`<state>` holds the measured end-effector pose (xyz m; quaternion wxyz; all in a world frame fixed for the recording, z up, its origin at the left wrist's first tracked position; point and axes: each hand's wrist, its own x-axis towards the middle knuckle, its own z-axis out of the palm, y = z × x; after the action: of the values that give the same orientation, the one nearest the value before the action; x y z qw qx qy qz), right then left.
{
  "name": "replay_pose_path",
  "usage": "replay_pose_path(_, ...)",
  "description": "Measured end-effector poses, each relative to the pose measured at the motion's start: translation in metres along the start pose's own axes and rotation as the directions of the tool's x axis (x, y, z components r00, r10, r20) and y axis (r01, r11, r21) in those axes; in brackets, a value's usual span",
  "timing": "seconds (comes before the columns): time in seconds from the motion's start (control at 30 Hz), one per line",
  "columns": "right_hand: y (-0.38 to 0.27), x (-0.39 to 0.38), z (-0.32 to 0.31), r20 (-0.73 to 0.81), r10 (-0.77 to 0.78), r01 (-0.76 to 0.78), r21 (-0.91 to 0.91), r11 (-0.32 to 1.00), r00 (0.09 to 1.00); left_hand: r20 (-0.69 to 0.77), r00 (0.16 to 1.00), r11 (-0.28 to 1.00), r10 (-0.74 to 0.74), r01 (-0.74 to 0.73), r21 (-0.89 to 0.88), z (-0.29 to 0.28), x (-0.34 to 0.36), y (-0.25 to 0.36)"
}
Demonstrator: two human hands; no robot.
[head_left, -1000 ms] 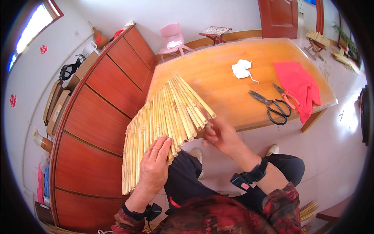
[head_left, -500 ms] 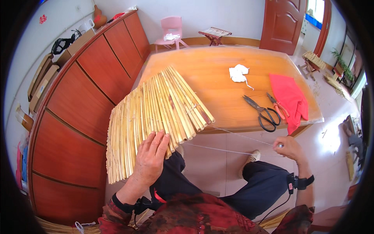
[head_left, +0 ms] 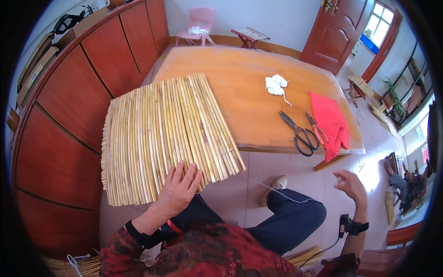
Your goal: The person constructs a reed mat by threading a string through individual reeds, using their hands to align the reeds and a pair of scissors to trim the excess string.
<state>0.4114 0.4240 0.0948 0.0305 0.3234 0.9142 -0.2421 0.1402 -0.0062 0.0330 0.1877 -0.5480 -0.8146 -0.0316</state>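
A mat of yellow reed stalks (head_left: pixel 152 138) bound side by side leans over my lap and the table's near left edge. My left hand (head_left: pixel 179 187) lies on its lower edge with fingers spread. From the mat's lower right corner a thin pale thread (head_left: pixel 272 188) runs slackly across to my right knee. My right hand (head_left: pixel 351 185) is raised in the air beyond that knee, fingers bent and apart, with nothing visible in them. Black-handled scissors (head_left: pixel 299 134), red-handled pliers (head_left: pixel 316 127) and a red cloth (head_left: pixel 330 122) lie on the table's right part.
The wooden table (head_left: pixel 240 101) stands ahead, with a crumpled white bundle with a loose string (head_left: pixel 276 85) on it. Red-brown cabinets (head_left: pixel 60 124) line the left side. A pink chair (head_left: pixel 198 25) and a folding stool (head_left: pixel 249 36) stand at the back. Loose reeds (head_left: pixel 304 256) lie beneath me.
My right hand has opened from its closed grip and the taut thread has dropped slack over my knee. The mat has swung left and flatter, my left hand still on it.
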Motion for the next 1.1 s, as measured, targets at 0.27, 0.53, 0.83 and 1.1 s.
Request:
replay_pose_path(0.27,-0.198,0.040,0.002,0.324,-0.574,0.446,0.392,0.805,0.752,0.029,1.000,0.997,-0.011,0.013,-0.077,0.019,-0.025,-0.003)
replay_pose_path(0.53,-0.260,0.070,0.120,0.186,-0.795,0.807,0.020,0.590,0.577,0.022,1.000,0.980,-0.017,0.021,-0.198,0.017,-0.028,-0.009)
replay_pose_path(0.83,-0.265,0.096,0.161,0.181,-0.859,0.878,-0.121,0.464,0.479,0.080,0.995,0.946,-0.063,0.085,-0.312,0.019,-0.029,-0.012)
replay_pose_path(1.1,-0.260,0.117,0.150,0.438,-0.738,0.755,0.177,0.631,0.514,0.261,0.965,0.863,0.005,0.128,-0.488,0.005,-0.026,-0.024)
